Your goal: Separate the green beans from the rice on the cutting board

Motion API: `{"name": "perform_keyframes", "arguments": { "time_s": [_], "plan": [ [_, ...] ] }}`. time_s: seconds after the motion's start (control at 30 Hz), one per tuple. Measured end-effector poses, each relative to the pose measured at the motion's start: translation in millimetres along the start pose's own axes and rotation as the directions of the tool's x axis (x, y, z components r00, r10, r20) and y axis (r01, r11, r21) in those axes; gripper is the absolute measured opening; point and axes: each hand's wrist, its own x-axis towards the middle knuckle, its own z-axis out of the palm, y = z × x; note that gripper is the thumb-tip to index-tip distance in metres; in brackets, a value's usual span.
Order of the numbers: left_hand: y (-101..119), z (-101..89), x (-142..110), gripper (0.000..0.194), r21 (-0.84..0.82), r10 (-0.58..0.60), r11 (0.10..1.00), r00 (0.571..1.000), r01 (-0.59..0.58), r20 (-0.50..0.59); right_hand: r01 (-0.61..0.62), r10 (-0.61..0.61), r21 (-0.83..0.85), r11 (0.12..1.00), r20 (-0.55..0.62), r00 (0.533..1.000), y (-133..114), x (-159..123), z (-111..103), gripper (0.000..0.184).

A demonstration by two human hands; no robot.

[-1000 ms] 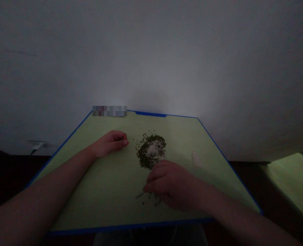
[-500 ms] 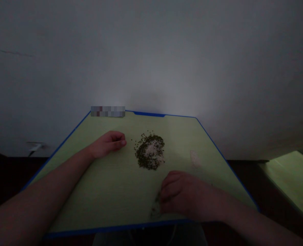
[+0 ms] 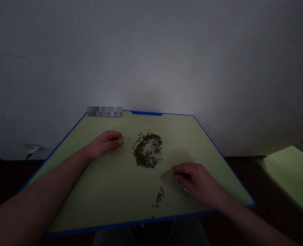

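A heap of small green beans mixed with pale grains [image 3: 148,150] lies mid-table. To its left my left hand [image 3: 107,143] rests on the tabletop, fingers curled in and closed, with nothing visible in them. My right hand [image 3: 196,179], to the lower right of the heap, pinches a clear plastic piece [image 3: 168,177] with a curved edge and arc lines, which looks like a protractor. The palm hides part of it. A short trail of loose green beans [image 3: 159,197] lies left of it, towards the near edge.
The pale yellow table [image 3: 102,194] has a blue rim and stands against a grey wall [image 3: 151,61]. A small whitish patch [image 3: 192,154] lies beyond my right hand. A blurred-out item [image 3: 104,111] sits at the far left corner. Beneath the near edge a dark round opening shows [image 3: 152,234].
My right hand has moved up and away from the near edge with the clear piece, uncovering the loose beans. My left hand stays in place; the view has shifted slightly.
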Motion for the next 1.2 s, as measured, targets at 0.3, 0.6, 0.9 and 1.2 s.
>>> {"name": "perform_keyframes", "arguments": {
  "time_s": [0.3,0.6,0.9,1.2],
  "plan": [
    [6,0.5,-1,0.034,0.017,0.006,1.0,1.0,-0.006,-0.014,0.212,-0.221,0.062,0.975,0.216,0.951,-39,18,6,0.029],
    [0,-0.3,-1,0.035,-0.005,-0.013,1.0,1.0,0.013,-0.013,0.134,-0.15,0.084,0.987,0.229,0.962,-42,-11,9,0.03],
    [1,-0.2,0,0.034,0.01,0.006,1.0,1.0,-0.006,-0.018,0.075,-0.1,0.136,0.988,0.188,0.977,-38,-30,10,0.028],
    [3,0.1,-1,0.035,0.015,0.012,1.0,1.0,-0.012,-0.018,0.173,-0.195,0.178,0.969,0.109,0.975,-48,-14,13,0.028]
  ]
}}
